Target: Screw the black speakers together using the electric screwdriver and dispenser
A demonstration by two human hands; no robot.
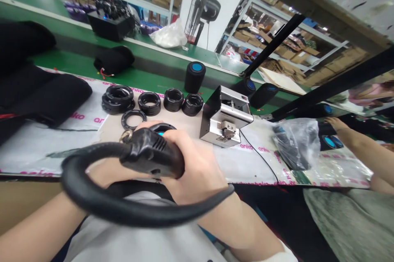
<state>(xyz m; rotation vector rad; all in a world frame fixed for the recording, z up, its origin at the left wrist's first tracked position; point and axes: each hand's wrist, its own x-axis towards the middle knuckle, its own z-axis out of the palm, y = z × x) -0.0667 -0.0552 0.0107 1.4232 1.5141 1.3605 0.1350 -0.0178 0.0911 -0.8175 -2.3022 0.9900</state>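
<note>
My right hand (198,163) is wrapped around a black electric screwdriver (154,153), held upright with its thick cord curving toward me. Below the tool, a black cylindrical speaker (161,133) shows a bit of its blue end. Most of my left hand (149,124) is hidden behind the screwdriver; its visible fingers close around the speaker's far left side. Just beyond my hands lie a single black ring (133,119) and stacks of black rings (149,103). A metal screw feeder (227,116) stands to their right.
Black fabric covers (52,96) lie at left. Another blue-topped speaker (195,77) stands behind the rings. On the right are a plastic-bagged item (297,143) and a co-worker's arm (353,143). A black post (273,44) slants overhead; a cable (261,157) crosses the mat.
</note>
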